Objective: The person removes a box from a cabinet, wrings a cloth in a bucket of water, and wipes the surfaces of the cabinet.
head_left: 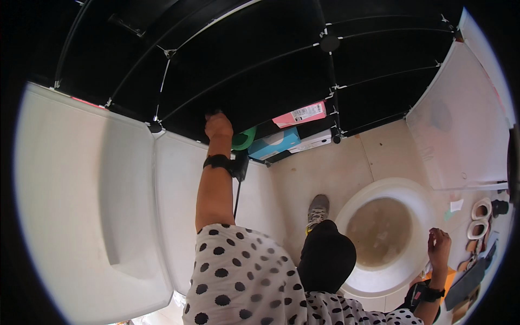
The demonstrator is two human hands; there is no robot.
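Black cabinet [254,76] looks matt plastic tbh. White basin [374,190]: smooth plastic, bit shiny. Pink box [298,114]: cardboard. Dotted sleeve [238,271]: cloth.

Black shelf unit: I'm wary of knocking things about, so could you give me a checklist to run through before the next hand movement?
1. Left hand's grip: cannot tell; fingers are curled in front of the dark black shelf unit.
2. Space beside the left hand: not ok; a green item sits close by.
3. Pink box and blue box on the shelves: ok; both rest there.
4. Right hand away from the shelves: ok; it's near the white basin's right side.
5. Shoe outside the basin: ok; it's on the floor.
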